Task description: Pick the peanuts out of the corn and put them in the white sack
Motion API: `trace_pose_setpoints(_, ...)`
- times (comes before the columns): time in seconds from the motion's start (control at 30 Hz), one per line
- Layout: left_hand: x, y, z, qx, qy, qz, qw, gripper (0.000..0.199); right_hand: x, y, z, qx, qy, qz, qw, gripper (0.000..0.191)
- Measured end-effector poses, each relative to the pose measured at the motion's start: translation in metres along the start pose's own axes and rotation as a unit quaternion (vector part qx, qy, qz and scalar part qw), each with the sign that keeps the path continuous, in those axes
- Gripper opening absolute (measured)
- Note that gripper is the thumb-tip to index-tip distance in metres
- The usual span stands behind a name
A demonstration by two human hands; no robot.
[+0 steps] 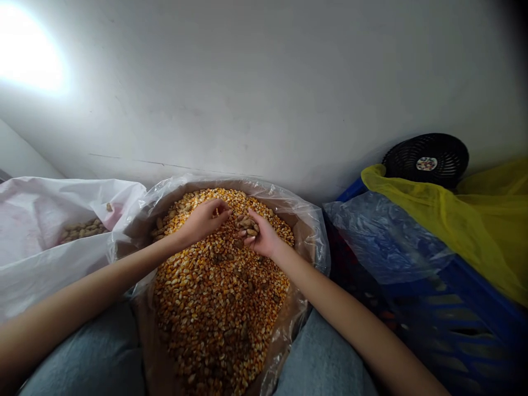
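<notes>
A large plastic-lined sack (315, 236) full of yellow corn kernels (214, 319) stands between my knees, with unshelled peanuts scattered among the kernels. Several peanuts (247, 224) rest in my right hand (264, 239), palm turned up and fingers curled round them, over the far half of the corn. Just left of it, my left hand (206, 221) hovers low above the kernels, palm down. Its thumb and fingertips are pinched together; whatever lies between them is too small to name.
On the left, a white sack (25, 206) holds more unshelled peanuts (82, 230). To the right are a blue plastic crate (474, 330), clear plastic sheeting (383, 231), yellow mesh (487, 231) and a black fan (437, 157). A pale wall (247, 99) rises behind.
</notes>
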State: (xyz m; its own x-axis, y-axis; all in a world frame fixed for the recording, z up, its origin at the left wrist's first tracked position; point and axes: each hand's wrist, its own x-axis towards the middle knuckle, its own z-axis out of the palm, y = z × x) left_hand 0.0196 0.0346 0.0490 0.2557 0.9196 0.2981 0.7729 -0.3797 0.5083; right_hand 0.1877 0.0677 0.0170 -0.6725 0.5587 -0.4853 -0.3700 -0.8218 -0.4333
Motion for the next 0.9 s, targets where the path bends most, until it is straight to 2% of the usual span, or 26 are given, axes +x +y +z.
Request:
trace_pose_setpoints(0.07,-0.003,-0.004,0.002,0.065,-0.075,0.063,0.993,0.024,-0.002,-0.005,-0.001,0.020,0.024,-0.034,0.999,0.027)
trace_pose_setpoints(0.17,-0.012,-0.002,0.016,0.164,-0.174,0.200,0.950,0.019,-0.005,-0.010,-0.004,0.049,0.043,-0.074,0.995,0.025)
trace_pose_setpoints(0.27,-0.019,0.000,0.034,0.235,-0.211,0.257,0.913,0.014,-0.007,-0.011,-0.005,0.047,0.057,-0.090,0.993,0.024)
trace_pose_setpoints(0.37,-0.022,-0.002,0.044,0.261,-0.205,0.260,0.907,0.014,-0.007,-0.011,-0.004,0.027,0.061,-0.099,0.993,0.023)
trace_pose_setpoints(0.47,-0.019,-0.005,0.041,0.240,-0.207,0.250,0.915,0.017,-0.007,-0.011,-0.003,0.012,0.061,-0.102,0.993,0.024)
trace_pose_setpoints(0.57,-0.012,-0.002,0.028,0.183,-0.195,0.202,0.942,0.021,-0.005,-0.011,-0.005,-0.004,0.100,-0.081,0.992,0.025)
trace_pose_setpoints(0.67,-0.004,0.005,0.012,0.113,-0.124,0.130,0.977,0.023,0.000,-0.007,-0.008,-0.025,0.139,-0.036,0.989,0.027)
trace_pose_setpoints(0.77,0.001,0.016,0.003,0.059,-0.048,0.092,0.993,0.023,0.006,0.001,-0.007,-0.049,0.110,0.014,0.993,0.030)
trace_pose_setpoints(0.9,0.002,0.027,0.002,0.006,-0.022,0.083,0.996,0.024,0.005,0.009,0.001,-0.054,0.038,0.031,0.997,0.035)
